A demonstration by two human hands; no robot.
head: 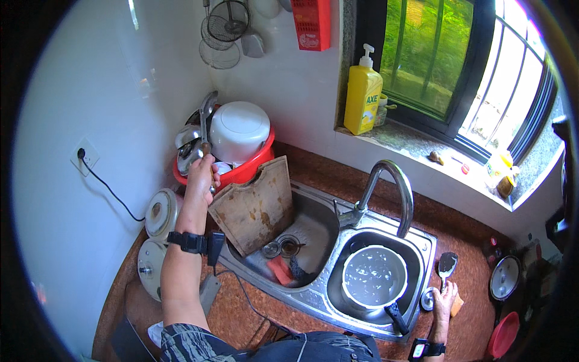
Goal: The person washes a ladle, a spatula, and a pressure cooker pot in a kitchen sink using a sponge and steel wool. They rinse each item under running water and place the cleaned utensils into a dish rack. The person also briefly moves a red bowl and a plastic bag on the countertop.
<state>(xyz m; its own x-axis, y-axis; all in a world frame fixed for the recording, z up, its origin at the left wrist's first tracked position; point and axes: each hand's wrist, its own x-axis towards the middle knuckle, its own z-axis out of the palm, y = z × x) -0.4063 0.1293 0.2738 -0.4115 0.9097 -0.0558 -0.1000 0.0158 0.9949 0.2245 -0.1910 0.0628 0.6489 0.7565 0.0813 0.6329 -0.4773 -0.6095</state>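
My left hand (202, 178) is closed around the handle of a metal ladle (206, 118), over the near edge of a red plastic basin (267, 149). In that basin sit an upturned silver pot (239, 129) and metal lids. My right hand (445, 299) rests at the counter right of the sink, its fingers at the handle of a dark-bladed spatula (448, 264); whether they grip it is unclear. A small round metal lid (428, 298) lies by the thumb and an orange sponge-like piece (457, 305) beside the fingers. A pot of water (374, 276) stands in the right sink bowl.
A wooden cutting board (260, 206) leans in the left sink bowl (316, 226). The faucet (405, 194) arches over the right bowl. Pot lids (151, 267) stand along the left wall. A yellow pump bottle (363, 97) is on the windowsill; a cable (244, 289) crosses the front counter.
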